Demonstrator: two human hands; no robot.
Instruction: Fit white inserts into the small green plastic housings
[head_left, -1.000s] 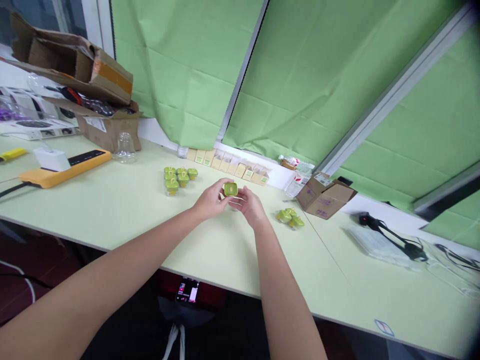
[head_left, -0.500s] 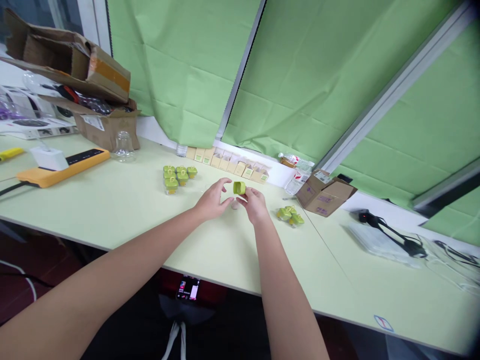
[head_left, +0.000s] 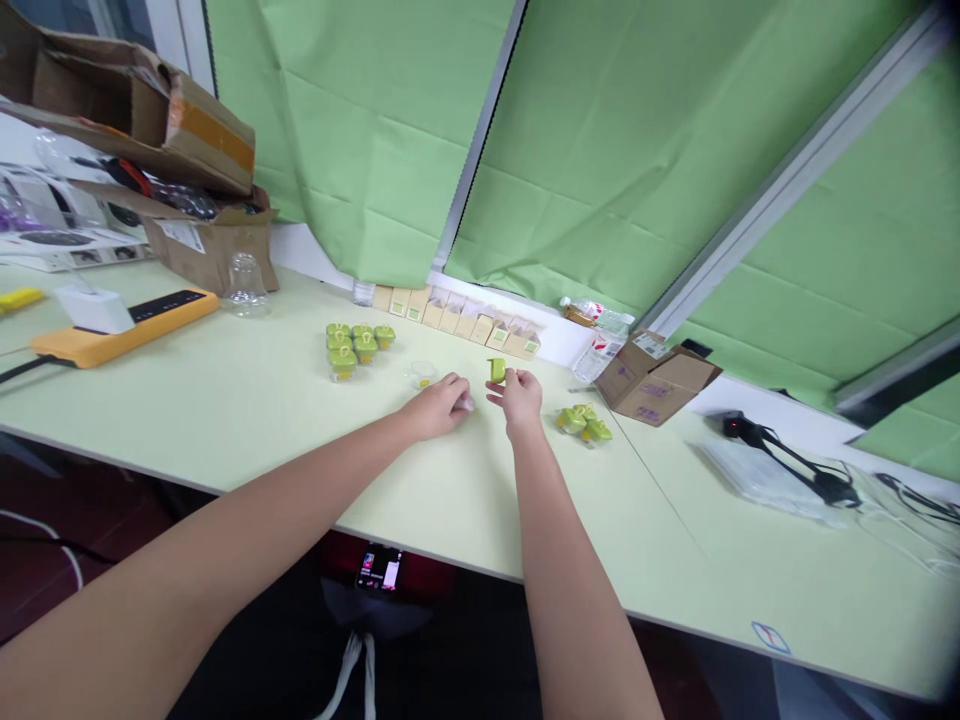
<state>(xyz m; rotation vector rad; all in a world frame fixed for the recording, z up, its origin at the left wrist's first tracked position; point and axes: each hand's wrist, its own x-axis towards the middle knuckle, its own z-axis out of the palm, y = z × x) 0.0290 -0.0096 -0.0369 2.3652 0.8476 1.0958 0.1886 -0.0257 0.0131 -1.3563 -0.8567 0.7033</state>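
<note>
Just right of the clear cup [head_left: 421, 370] on the table [head_left: 427, 500]: left hand [head_left: 441, 407], fingers closed on a small pale item [head_left: 468, 404], mostly hidden, can't ID. Further right of cup: right hand [head_left: 521, 398], fingertips pinching a green lid [head_left: 496, 371]. Left of cup: green-lidded containers [head_left: 343, 359], grouped. Well right of cup: smaller green-lidded cluster [head_left: 572, 420]. Behind cup: small cardboard boxes [head_left: 451, 318], in a row.

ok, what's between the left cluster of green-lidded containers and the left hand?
A small clear container with some yellow low on it, on the table between that cluster and the left hand. Head view shows it.
</note>
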